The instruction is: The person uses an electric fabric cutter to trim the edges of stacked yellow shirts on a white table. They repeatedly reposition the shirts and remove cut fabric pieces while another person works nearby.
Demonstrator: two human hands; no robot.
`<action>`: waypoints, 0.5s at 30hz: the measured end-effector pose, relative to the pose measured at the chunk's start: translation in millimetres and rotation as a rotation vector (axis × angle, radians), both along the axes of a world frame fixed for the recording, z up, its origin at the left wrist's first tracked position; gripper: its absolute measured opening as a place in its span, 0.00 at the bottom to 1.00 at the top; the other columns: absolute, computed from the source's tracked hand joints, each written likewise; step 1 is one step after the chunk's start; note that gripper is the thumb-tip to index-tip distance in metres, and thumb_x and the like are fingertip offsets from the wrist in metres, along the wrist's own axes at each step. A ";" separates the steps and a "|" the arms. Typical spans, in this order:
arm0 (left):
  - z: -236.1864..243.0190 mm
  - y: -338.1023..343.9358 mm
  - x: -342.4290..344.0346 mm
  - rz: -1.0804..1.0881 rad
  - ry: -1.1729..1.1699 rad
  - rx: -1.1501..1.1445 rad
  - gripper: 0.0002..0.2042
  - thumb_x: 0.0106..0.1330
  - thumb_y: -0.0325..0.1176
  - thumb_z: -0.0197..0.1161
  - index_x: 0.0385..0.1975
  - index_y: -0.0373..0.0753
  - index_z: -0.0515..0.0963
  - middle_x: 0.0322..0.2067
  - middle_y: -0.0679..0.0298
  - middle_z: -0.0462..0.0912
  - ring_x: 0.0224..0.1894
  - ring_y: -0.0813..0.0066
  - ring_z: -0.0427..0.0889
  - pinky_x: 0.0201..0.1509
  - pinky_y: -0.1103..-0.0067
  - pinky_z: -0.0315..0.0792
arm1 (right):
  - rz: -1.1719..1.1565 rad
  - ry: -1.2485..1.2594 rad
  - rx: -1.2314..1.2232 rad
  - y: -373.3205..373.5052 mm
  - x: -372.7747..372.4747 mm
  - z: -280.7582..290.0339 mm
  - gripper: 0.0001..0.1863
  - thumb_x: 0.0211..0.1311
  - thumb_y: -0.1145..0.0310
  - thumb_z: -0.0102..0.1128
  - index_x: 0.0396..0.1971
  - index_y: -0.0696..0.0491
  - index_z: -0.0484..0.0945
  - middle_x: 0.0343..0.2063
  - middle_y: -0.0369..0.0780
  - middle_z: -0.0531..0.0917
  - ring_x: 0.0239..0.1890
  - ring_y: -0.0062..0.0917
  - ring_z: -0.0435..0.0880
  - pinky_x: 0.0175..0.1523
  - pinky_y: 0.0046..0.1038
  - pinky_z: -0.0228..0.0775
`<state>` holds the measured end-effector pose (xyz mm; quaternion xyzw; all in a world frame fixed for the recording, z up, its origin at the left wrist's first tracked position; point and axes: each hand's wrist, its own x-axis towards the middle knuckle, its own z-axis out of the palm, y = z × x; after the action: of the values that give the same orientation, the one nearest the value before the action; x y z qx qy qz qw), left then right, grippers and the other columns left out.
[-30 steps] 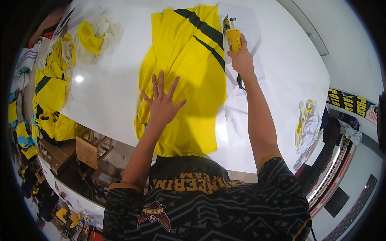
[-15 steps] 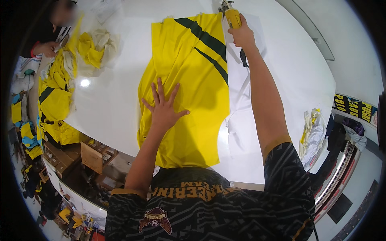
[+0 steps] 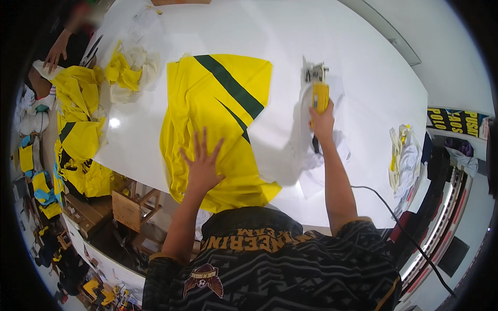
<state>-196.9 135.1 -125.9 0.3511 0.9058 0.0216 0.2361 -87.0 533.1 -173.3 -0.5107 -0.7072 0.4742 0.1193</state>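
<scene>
A yellow cloth piece with dark green diagonal bands lies on the white table, wrinkled toward its near left part. My left hand rests on it with the fingers spread. To the right of the cloth, apart from its edge, my right hand grips a yellow electric fabric cutter with a metal head at its far end. Whether the cutter's base touches the table I cannot tell. White sheet-like material lies crumpled beneath my right forearm.
Yellow and white scraps lie at the table's far left, with more yellow fabric piled on its left edge. Another person's hand is beyond that pile. White pieces lie at the right edge. A black cable crosses the near right.
My right hand has brought the cutter toward me, away from the cloth's far edge. The cloth has shifted left, its right side now separate from the white material. My left hand moved slightly nearer.
</scene>
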 end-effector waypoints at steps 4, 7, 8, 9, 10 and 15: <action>-50.6 32.4 24.8 -0.143 0.033 0.247 0.49 0.57 0.60 0.77 0.82 0.61 0.64 0.88 0.61 0.44 0.90 0.49 0.34 0.80 0.25 0.30 | -0.021 -0.046 -0.021 -57.2 90.4 17.9 0.42 0.70 0.64 0.70 0.79 0.48 0.58 0.41 0.51 0.88 0.24 0.33 0.86 0.27 0.35 0.79; -51.4 43.3 42.7 -0.309 -0.088 0.283 0.41 0.63 0.62 0.72 0.77 0.57 0.72 0.85 0.59 0.54 0.89 0.50 0.38 0.79 0.25 0.28 | -0.048 -0.073 -0.004 -88.2 152.5 25.6 0.42 0.70 0.65 0.70 0.79 0.50 0.58 0.41 0.51 0.88 0.25 0.33 0.86 0.28 0.34 0.79; -49.1 44.0 47.0 -0.386 -0.148 0.282 0.39 0.64 0.63 0.71 0.75 0.56 0.74 0.84 0.57 0.57 0.89 0.49 0.40 0.79 0.24 0.28 | -0.063 -0.084 0.007 -95.4 171.4 23.6 0.42 0.70 0.65 0.70 0.79 0.51 0.58 0.41 0.51 0.88 0.25 0.33 0.86 0.28 0.34 0.79; -48.6 45.1 46.9 -0.385 -0.208 0.312 0.36 0.67 0.61 0.70 0.74 0.55 0.75 0.82 0.56 0.61 0.87 0.50 0.46 0.79 0.28 0.35 | -0.082 -0.090 0.015 -102.2 188.4 23.0 0.42 0.70 0.65 0.70 0.79 0.51 0.58 0.41 0.51 0.88 0.24 0.32 0.86 0.29 0.33 0.79; -49.8 46.2 42.0 -0.382 -0.268 0.337 0.34 0.69 0.60 0.68 0.72 0.53 0.77 0.80 0.55 0.65 0.86 0.52 0.51 0.79 0.33 0.43 | -0.100 -0.095 0.019 -110.0 203.8 22.0 0.42 0.70 0.65 0.70 0.79 0.51 0.58 0.40 0.50 0.88 0.24 0.32 0.86 0.29 0.33 0.79; -78.5 69.7 -12.6 -0.273 0.103 0.465 0.30 0.77 0.61 0.60 0.73 0.52 0.78 0.78 0.53 0.69 0.82 0.54 0.63 0.80 0.45 0.59 | -0.223 -0.032 -0.020 -137.6 252.7 8.5 0.41 0.69 0.66 0.70 0.78 0.53 0.60 0.40 0.49 0.87 0.23 0.29 0.85 0.27 0.33 0.78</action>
<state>-209.5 204.8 -204.3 0.5152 0.8317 0.1792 0.1037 165.7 395.6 -164.8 -0.5947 -0.6430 0.4570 0.1549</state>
